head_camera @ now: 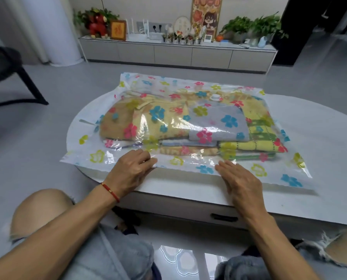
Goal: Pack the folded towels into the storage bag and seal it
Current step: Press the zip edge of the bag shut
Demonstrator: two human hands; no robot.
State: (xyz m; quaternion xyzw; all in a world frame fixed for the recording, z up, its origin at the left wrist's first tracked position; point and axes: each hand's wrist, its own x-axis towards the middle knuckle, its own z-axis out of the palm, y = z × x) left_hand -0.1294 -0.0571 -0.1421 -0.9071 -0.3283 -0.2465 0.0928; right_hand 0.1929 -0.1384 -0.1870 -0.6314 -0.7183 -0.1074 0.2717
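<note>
pale grey flooring (71, 81) is seen around a low white table (309, 150) with a rounded left end, and a dark drawer handle (225, 217) is set in its near face. along the far wall a long low cabinet (174, 54) is lined with potted greenery (255, 25), a red ornament (97, 24), a small framed picture (118, 29), a tall printed panel (206, 12) and many small objects too blurred to be told apart. a dark chair (9, 77) is partly shown at the left edge, and a white column (55, 27) is placed behind it.

the storage bag (188, 87), clear plastic printed with blue, pink and yellow flowers, is laid flat across the table, its near edge overhanging the table's front. the folded towels (152, 122) are held inside it, stacked in yellow, tan, grey and green layers, and a white round valve (215, 97) is seen on top towards the far side.

the left hand (131, 168) is rested on the bag's near edge, its fingers curled over the plastic; whether the edge is pinched cannot be told. a red cord bracelet (110, 191) is worn on that wrist. the right hand (240, 182) is laid flat on the same edge, fingers straight and close together. bare knees and frayed denim shorts (112, 255) are shown at the bottom.
</note>
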